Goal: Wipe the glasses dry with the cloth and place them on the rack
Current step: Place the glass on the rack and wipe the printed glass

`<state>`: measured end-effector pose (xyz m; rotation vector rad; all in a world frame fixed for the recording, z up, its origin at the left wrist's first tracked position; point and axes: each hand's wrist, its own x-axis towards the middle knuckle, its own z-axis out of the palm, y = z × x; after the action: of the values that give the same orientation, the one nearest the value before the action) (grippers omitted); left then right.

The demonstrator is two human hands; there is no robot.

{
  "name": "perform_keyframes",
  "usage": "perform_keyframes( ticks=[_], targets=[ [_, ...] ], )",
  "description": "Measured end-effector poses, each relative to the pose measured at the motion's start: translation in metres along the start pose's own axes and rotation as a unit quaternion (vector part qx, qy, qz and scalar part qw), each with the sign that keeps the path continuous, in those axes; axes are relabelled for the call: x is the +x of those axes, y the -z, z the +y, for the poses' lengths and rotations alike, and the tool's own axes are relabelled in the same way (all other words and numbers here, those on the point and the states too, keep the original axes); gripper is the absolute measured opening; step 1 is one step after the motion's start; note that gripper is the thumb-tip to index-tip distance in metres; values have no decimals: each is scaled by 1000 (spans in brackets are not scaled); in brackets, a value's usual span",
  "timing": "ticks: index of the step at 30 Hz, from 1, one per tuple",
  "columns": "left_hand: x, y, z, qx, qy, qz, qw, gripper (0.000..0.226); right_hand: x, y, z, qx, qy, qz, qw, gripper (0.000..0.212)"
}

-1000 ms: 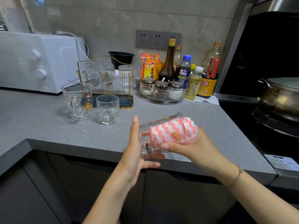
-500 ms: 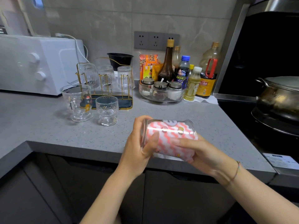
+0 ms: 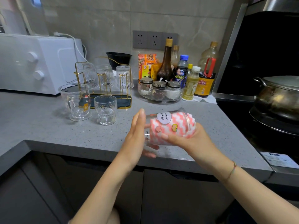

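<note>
Hands [image 3: 161, 139] holding glass [image 3: 166, 118] sideways, mouth seemingly rightward

A white microwave [image 3: 32, 63] stands at the back left of the grey counter [image 3: 48, 131]. A black bowl [image 3: 119, 59] sits by the wall under the sockets [image 3: 154, 40]. Right of it are sauce bottles [image 3: 166, 62] and a clear tray [image 3: 160, 94] with three jars, maybe spices. A metal pot [image 3: 278, 96] is on the stove.

In your right hand [image 3: 191, 139], the clear printed glass [image 3: 163, 126] shows a pink-and-white zigzag cloth [image 3: 181, 125]; beyond your left hand [image 3: 135, 139], a gold wire rack [image 3: 103, 88].
</note>
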<state>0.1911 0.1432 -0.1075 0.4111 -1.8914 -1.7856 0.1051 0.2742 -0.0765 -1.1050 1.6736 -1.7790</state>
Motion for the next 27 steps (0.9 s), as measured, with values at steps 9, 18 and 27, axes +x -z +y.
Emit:
perform_keyframes(
  ticks=[9, 18, 27],
  targets=[
    [4, -9, -10, 14, -62, 74, 995, 50, -3, -2, -3, -31, -2, -50, 998, 37],
    [3, 6, -16, 159, -264, 25, 951, 61, 2, 11, -4, 118, -83, -132, 981, 31],
    [0, 7, -19, 151, -276, 19, 949, 63, 4, 8, 1, 104, -61, -89, 989, 26]
  ],
)
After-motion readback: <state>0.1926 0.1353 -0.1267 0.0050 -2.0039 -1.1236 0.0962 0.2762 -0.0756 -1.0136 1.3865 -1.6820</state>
